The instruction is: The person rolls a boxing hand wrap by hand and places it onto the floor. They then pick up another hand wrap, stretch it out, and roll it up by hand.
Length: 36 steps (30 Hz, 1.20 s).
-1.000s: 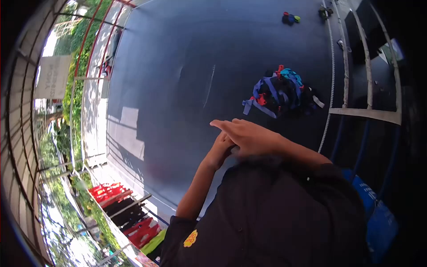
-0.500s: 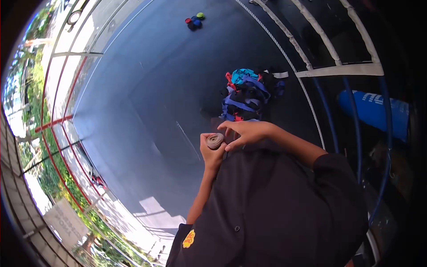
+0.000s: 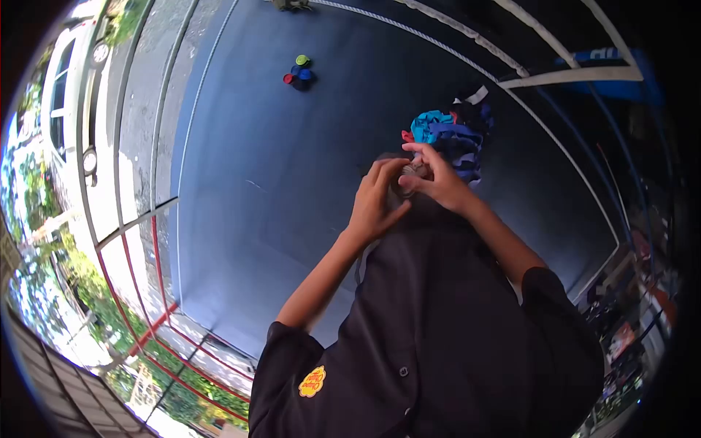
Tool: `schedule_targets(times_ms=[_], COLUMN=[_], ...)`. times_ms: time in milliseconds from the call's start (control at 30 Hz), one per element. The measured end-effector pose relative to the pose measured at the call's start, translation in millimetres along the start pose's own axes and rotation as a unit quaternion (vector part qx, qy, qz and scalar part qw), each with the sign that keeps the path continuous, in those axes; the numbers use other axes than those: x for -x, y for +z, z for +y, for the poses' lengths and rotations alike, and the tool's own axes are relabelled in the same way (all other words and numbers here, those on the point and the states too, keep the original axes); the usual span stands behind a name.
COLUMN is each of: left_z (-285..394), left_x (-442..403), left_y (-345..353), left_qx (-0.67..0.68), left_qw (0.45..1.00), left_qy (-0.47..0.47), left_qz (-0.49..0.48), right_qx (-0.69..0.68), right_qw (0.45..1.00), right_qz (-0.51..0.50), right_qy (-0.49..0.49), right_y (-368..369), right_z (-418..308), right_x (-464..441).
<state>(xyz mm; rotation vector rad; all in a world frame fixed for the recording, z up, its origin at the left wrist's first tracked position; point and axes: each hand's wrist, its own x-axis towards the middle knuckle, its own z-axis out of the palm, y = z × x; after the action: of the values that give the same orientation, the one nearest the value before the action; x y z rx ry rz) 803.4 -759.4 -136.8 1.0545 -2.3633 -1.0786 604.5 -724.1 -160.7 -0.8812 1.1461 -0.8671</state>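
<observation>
In front of my chest, a greyish-beige hand wrap wound into a roll point(image 3: 415, 172) sits between my two hands, largely covered by fingers. My left hand point(image 3: 375, 198) curls around its left side, with the thumb sticking out below. From the right, my right hand point(image 3: 442, 182) has its bent fingers and thumb on the roll's top end. Just beyond the right hand lies a tangled pile of loose wraps point(image 3: 461, 139) in blue, black and red. A teal cloth point(image 3: 427, 125) tops its left edge.
Farther off on the dark blue ring canvas point(image 3: 248, 146) rests a small cluster of rolled wraps point(image 3: 301, 74) in green, red, blue and black. White rope point(image 3: 409, 28) borders the floor. Red and grey rails point(image 3: 154, 255) run along the left, with a parked vehicle point(image 3: 62, 95) outside.
The view has turned, and the roll with both hands now appears higher and farther right. My right hand, beside the roll with fingers spread before, has closed onto it.
</observation>
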Motion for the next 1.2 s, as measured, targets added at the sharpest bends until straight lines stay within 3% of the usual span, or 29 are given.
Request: schedule_targets(times_ms=[67, 200, 333, 367, 400, 433, 500, 533, 567, 633, 667, 700, 733, 767, 800, 833, 867, 900, 933, 967, 1000, 1133, 1200], left_z=[-25.4, -104.6, -198.4, -230.8, -257.8, -288.2, -350.3, -372.2, -407.0, -480.2, -492.0, -507.6, -525.5, -526.8, -525.0, -525.6, -519.0, -513.1, -518.6, -520.4, -523.6, -525.1, -528.0], left_x=[-21.1, -56.5, -76.7, -87.1, -101.2, -113.5, -123.9, -129.5, -126.4, -98.8, -95.0, -66.9, -43.9, -29.7, -13.6, 3.1, 20.7, 26.2, 22.8, 17.4, 23.1, 31.4, 33.5], left_y=[1.2, -1.9, -30.4, -39.7, -55.1, -65.0, -73.6, -80.2, -72.0, -42.7, -47.7, -38.4, -26.4, -28.7, -32.0, -34.0, -38.6, -43.7, -45.3, -48.3, -45.8, -40.5, -36.4], left_qx=[0.285, 0.295, 0.288, 0.278, 0.266, 0.285, 0.300, 0.325, 0.350, 0.379, 0.302, 0.197, 0.088, -0.023, -0.074, -0.077, -0.077, -0.053, -0.034, -0.030, -0.016, 0.011, 0.025], left_qw=[0.946, 0.947, 0.933, 0.936, 0.945, 0.937, 0.927, 0.874, 0.844, 0.789, 0.799, 0.837, 0.864, 0.845, 0.832, 0.827, 0.817, 0.812, 0.815, 0.810, 0.820, 0.827, 0.825], left_qy=[-0.149, -0.126, -0.197, -0.191, -0.155, -0.174, -0.222, -0.362, -0.404, -0.471, -0.516, -0.510, -0.484, -0.474, -0.448, -0.465, -0.487, -0.507, -0.518, -0.522, -0.517, -0.527, -0.536], left_qz=[0.034, 0.017, -0.084, -0.099, -0.113, -0.099, -0.046, -0.006, 0.050, 0.114, 0.072, -0.022, -0.110, -0.248, -0.318, -0.305, -0.299, -0.283, -0.258, -0.267, -0.245, -0.196, -0.180], right_qx=[-0.072, -0.091, -0.232, -0.200, -0.132, -0.136, -0.098, -0.014, 0.151, 0.295, 0.342, 0.456, 0.599, 0.657, 0.562, 0.448, 0.154, 0.059, 0.229, 0.392, 0.419, 0.447, 0.463], right_qw=[0.996, 0.988, 0.949, 0.959, 0.959, 0.968, 0.956, 0.960, 0.974, 0.945, 0.927, 0.876, 0.787, 0.729, 0.796, 0.836, 0.916, 0.918, 0.910, 0.862, 0.850, 0.814, 0.829], right_qz=[0.045, 0.080, 0.054, 0.040, 0.027, 0.031, -0.008, -0.002, 0.024, -0.005, -0.016, -0.041, -0.065, -0.036, 0.107, 0.241, 0.280, 0.276, 0.302, 0.316, 0.321, 0.369, 0.294], right_qy=[0.033, 0.092, 0.206, 0.196, 0.250, 0.209, 0.276, 0.280, 0.167, 0.142, 0.150, 0.149, 0.134, 0.187, 0.197, 0.204, 0.244, 0.279, 0.169, 0.053, -0.001, 0.025, 0.107], right_y=[2.5, 13.3, 24.7, 31.0, 30.7, 38.3, 34.6, 32.7, 30.2, 9.3, -3.9, -19.9, -35.3, -41.1, -42.0, -37.4, -38.3, -23.2, -9.1, 0.1, 10.9, 37.8, 49.1], right_z=[-6.3, 9.5, 32.5, 45.3, 36.7, 56.4, 87.4, 107.9, 153.2, 217.6, 242.4, 262.4, 289.4, 307.1, 331.4, 357.6, 381.1, 360.7, 373.3, 382.6, 391.8, 437.6, 456.4], right_x=[-19.9, -86.9, -185.4, -212.9, -243.9, -276.1, -337.5, -373.8, -409.6, -495.5, -539.7, -579.3, -619.0, -660.5, -698.1, -736.1, -776.7, -803.2, -822.7, -838.9, -849.6, -879.6, -887.1])
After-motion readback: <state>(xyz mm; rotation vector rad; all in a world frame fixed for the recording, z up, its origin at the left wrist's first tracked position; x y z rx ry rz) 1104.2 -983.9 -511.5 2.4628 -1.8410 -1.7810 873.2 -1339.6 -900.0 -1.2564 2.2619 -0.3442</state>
